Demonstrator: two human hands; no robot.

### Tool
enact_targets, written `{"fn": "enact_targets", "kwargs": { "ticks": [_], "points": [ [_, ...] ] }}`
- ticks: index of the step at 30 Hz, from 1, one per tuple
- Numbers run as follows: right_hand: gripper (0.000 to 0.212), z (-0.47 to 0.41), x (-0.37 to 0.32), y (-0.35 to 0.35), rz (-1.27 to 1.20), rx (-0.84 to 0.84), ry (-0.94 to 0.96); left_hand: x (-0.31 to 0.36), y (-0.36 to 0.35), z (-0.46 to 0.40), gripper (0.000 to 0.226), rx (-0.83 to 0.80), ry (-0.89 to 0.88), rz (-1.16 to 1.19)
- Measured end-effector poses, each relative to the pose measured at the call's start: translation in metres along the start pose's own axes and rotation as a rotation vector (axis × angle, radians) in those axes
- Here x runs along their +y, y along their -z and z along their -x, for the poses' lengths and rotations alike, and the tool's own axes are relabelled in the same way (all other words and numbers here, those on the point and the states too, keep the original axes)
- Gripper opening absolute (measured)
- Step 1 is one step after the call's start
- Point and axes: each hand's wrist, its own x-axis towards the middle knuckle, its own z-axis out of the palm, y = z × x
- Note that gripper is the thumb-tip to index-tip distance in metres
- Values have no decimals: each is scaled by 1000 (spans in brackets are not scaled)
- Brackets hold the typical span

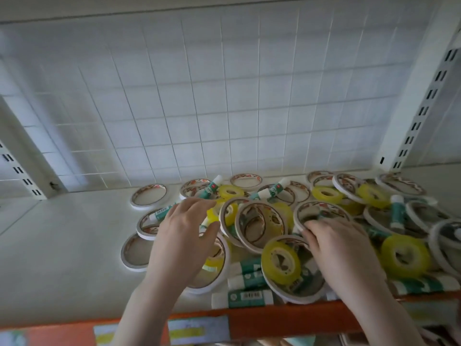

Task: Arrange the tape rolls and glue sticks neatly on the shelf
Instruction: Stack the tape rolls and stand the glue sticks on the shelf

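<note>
Head view, shelf level. My left hand (185,229) is at centre frame over the heap, fingers spread and relaxed, its fingertips reaching a tilted white tape roll (228,216); it grips nothing that I can see. My right hand (341,248) is right of centre, fingers bent downward onto another white-rimmed tape roll (321,214); whether they actually pinch its rim I cannot tell.

The task's things lie in one mixed pile across the lower centre and right of the frame, on the white shelf (62,245). White tape rolls overlap at all angles, yellow tape rolls (282,264) rest among and on top of them, and green-and-white glue sticks (243,297) lie crosswise at the front edge and poke out near the back. A few white rolls (149,196) lie flat and apart at the pile's left margin, though not in any row. The left part of the shelf is bare.

Progress, as I judge it: barely begun. No stacks, rows or sorted groups show. Separating rolls by kind, gathering the glue sticks and lining everything up all remain. An orange front rail (274,318) with price labels runs along the bottom of the frame; a wire grid panel (212,96) backs the shelf.
</note>
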Motion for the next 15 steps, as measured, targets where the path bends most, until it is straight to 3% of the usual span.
{"fn": "enact_targets", "kwargs": {
  "ticks": [4, 9, 15],
  "points": [
    [5, -4, 3, 8, -2, -91, 18, 4, -4, -2, 33, 4, -18, 20],
    [18, 1, 8, 9, -22, 83, 52, 8, -11, -11, 31, -28, -166, 12],
    [23, 5, 15, 13, -20, 180, 38, 7, -15, -19, 30, -183, -507, -45]
  ]
}}
